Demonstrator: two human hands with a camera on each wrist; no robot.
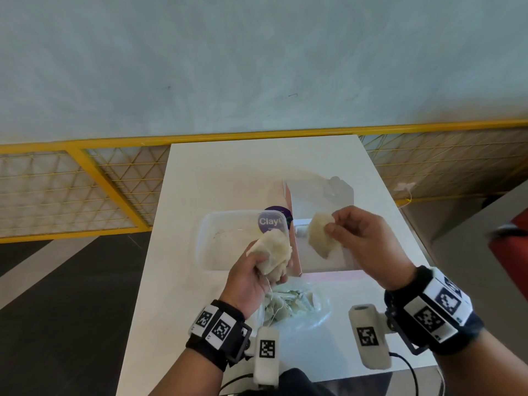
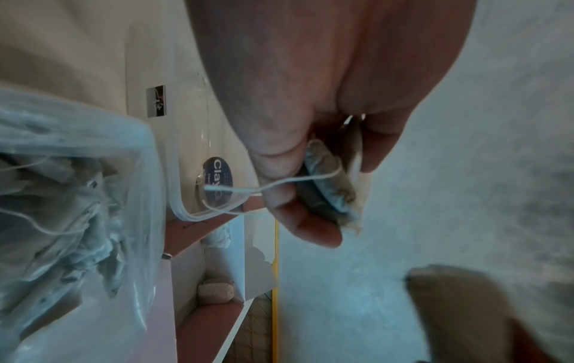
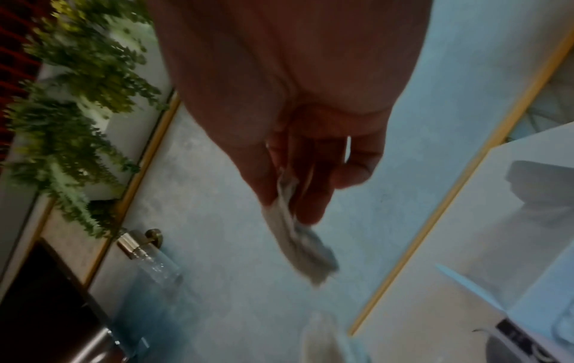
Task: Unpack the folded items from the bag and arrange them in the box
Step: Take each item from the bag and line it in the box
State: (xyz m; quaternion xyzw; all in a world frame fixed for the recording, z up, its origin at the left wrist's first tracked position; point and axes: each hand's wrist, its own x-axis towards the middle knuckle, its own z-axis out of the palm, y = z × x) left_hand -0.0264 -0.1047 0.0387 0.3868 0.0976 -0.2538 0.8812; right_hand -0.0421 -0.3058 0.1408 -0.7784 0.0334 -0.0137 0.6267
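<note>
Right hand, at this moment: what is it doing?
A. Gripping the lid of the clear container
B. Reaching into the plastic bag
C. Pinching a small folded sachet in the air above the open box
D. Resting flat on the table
C. The right hand pinches a pale folded sachet between thumb and fingers, held up over the open box, away from the plastic bag near the table edge.

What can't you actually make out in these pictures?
- Bag contents, head view: the left hand and crinkled plastic hide how many remain.
- Box interior, head view: glare and the right hand hide most of it.
- Right hand's item, right wrist view: motion blur hides its folds.
- Tub label, head view: cut off by the left hand's bundle.
</note>
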